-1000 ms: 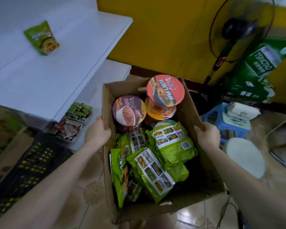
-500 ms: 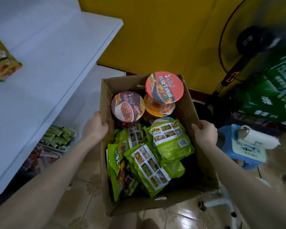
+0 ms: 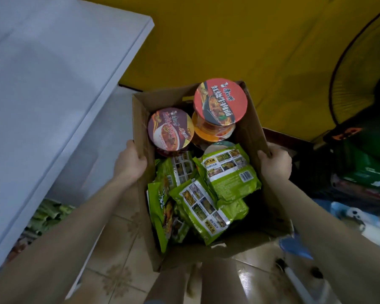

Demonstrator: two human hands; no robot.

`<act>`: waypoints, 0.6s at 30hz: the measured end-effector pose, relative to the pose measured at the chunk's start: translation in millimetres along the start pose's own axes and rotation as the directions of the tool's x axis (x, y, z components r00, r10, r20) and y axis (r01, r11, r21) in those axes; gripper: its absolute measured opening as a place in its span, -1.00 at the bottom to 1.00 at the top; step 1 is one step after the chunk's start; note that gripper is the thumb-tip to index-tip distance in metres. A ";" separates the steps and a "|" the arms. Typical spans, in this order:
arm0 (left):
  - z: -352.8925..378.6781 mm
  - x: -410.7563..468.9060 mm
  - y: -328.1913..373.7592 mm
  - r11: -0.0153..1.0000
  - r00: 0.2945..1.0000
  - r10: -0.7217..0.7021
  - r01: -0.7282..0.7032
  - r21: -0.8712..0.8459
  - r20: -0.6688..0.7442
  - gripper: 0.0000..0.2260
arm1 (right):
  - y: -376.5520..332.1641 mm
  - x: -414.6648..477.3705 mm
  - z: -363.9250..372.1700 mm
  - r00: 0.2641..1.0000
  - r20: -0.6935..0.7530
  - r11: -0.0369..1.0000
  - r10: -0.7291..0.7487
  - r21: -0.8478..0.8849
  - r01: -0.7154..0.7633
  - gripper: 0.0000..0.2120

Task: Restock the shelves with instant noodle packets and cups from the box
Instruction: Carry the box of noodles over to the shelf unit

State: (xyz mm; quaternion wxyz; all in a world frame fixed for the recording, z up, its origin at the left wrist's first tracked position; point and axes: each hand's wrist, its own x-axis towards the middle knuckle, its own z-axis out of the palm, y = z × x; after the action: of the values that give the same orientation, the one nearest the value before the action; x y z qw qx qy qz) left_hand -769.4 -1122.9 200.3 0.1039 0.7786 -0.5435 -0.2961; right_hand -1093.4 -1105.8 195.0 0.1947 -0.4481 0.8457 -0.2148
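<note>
Cups [image 3: 215, 130] with 康师傅 lids [image 3: 170, 128] beside green packets [image 3: 228, 172] in box [image 3: 250, 119]

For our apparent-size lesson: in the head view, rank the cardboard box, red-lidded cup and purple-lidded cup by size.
cardboard box
red-lidded cup
purple-lidded cup
Cup order unsure: the red one stands nearer the camera.

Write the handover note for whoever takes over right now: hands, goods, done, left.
Left hand grips the left wall of the cardboard box; right hand grips its right wall.
Inside: red-lidded noodle cup and purple-lidded noodle cup at the far end, green noodle packets piled nearer.
Done: nothing lifted out yet.
Left: move everything onto the white shelf.
</note>
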 end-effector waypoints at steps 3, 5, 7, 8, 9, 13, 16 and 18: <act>13.4 49.9 25.1 0.999 1.000 -0.010 0.010 -0.032 -0.006 -0.71 | -14.1 63.9 22.1 1.000 0.015 1.000 -0.011 -0.006 0.011 -0.76; 26.4 83.0 41.2 0.998 0.999 -0.047 0.047 -0.032 -0.016 -0.69 | -21.5 107.0 38.7 0.999 0.034 0.999 -0.031 -0.015 0.031 -0.78; 42.2 115.3 55.0 0.994 0.995 -0.101 0.100 -0.039 -0.019 -0.67 | -27.6 147.7 56.2 0.998 0.055 0.999 -0.034 -0.033 0.036 -0.78; 50.7 130.7 61.1 0.990 0.991 -0.134 0.133 -0.052 -0.020 -0.68 | -31.2 167.9 65.2 0.997 0.072 0.998 -0.032 -0.042 0.035 -0.77; 59.1 144.9 65.8 0.984 0.986 -0.167 0.165 -0.069 -0.022 -0.68 | -34.2 187.8 75.0 0.996 0.090 0.998 -0.029 -0.048 0.033 -0.76; 91.9 189.4 76.3 0.950 0.959 -0.280 0.273 -0.148 -0.029 -0.68 | -46.3 257.1 114.8 0.985 0.165 0.996 -0.046 -0.069 0.058 -0.74; 112.0 218.5 76.1 0.920 0.936 -0.351 0.342 -0.193 -0.013 -0.68 | -58.9 296.9 143.1 0.971 0.221 0.988 -0.096 -0.096 0.119 -0.71; 123.0 236.6 74.6 0.898 0.918 -0.397 0.386 -0.211 -0.007 -0.67 | -68.1 319.7 161.8 0.958 0.250 0.978 -0.144 -0.110 0.176 -0.72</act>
State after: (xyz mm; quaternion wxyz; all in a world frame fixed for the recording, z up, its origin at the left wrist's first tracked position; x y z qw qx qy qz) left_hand -843.2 -1346.9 55.2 0.1355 0.8640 -0.3396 -0.3461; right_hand -1130.2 -1439.9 53.3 0.2478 -0.5496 0.7891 -0.1179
